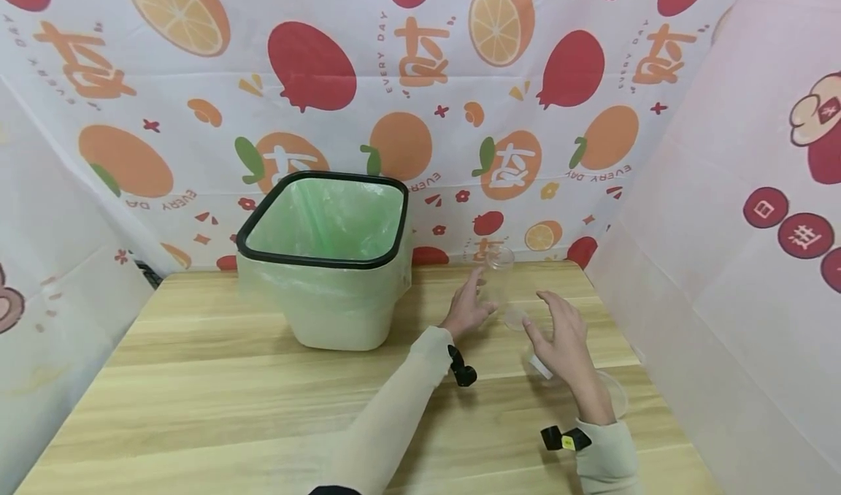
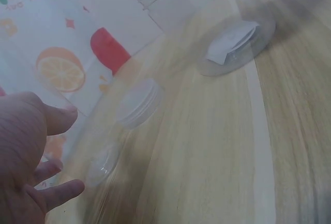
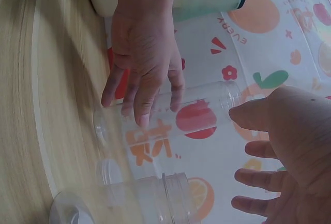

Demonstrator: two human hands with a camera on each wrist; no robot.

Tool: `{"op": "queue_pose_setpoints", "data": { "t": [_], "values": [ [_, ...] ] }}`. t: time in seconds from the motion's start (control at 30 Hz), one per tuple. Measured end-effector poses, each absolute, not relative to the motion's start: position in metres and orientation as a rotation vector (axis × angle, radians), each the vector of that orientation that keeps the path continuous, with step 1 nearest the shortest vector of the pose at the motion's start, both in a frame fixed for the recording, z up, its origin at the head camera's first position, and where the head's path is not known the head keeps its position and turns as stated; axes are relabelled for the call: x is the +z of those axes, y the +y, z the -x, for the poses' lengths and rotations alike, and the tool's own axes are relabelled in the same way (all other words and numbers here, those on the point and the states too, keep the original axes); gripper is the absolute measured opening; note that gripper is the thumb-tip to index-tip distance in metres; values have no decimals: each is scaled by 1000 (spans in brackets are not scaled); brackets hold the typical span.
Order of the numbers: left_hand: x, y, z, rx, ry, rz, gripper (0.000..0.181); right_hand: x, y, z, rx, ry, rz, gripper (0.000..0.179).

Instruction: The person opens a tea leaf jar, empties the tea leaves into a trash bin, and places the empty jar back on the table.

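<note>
A tall clear plastic jar stands upright on the table, close to the wall cloth. My left hand is beside it, fingers spread and nearly straight; in the right wrist view those fingers overlap the jar. To the jar's right, my right hand hovers with thumb and fingers apart, holding nothing. Behind it shows a second clear jar, partly cut off in the right wrist view. A clear round lid lies between. White paper rests on a clear disc.
A pale bin with a black rim and a greenish plastic liner stands at the back, left of my hands. Another clear round piece lies by my right wrist. Fruit-printed cloth covers the back wall above the wooden table.
</note>
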State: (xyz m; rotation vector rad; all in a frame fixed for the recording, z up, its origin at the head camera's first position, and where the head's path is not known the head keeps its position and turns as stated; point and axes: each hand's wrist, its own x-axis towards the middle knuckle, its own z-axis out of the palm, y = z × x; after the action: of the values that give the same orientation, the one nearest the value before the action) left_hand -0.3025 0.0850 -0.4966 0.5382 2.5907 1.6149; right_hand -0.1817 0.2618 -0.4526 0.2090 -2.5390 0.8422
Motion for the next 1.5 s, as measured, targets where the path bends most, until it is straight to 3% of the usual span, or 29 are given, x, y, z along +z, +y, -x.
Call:
{"op": "queue_pose_setpoints", "data": {
  "t": [0.4,0.83,1.2,1.5],
  "values": [
    [-497,71,296,1508,2656,-413,92,-452,259,182,822,-2520,-232,55],
    [-479,44,274,1516,2737,-425,65,-437,264,190,839,-2462,-276,56],
    [-423,34,243,1445,3011,-879,64,-413,255,193,889,-2354,-322,58],
    [-347,14,178,1291,3272,-1344,61,-365,225,163,927,-2190,-423,64]
  ]
}}
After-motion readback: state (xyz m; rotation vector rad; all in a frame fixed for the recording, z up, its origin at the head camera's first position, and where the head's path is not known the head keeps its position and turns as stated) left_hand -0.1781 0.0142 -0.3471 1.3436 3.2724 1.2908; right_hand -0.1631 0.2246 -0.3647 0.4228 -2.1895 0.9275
